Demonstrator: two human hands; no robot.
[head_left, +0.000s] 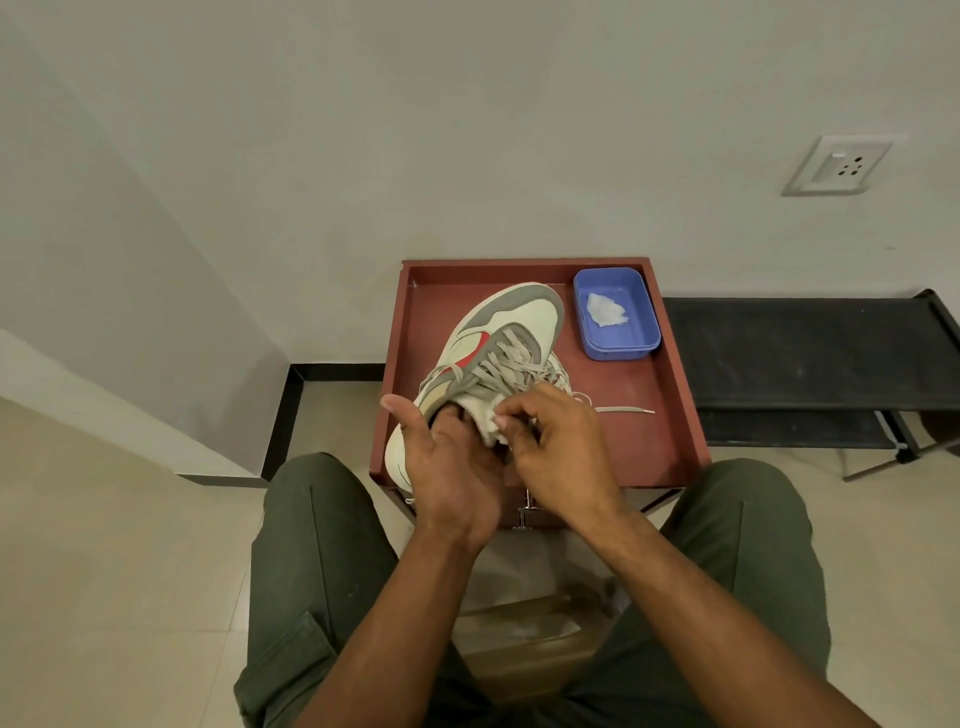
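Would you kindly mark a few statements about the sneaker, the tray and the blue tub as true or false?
1. The sneaker lies over the red-brown tray. True.
2. The blue tub is empty. False: a crumpled white wad lies in it.
3. The left hand reaches into the sneaker's opening. True.
4. The right hand lies flat on the tray. False: it pinches white fabric at the opening.
5. The sneaker has no laces. False: it is laced, and one lace end trails on the tray.
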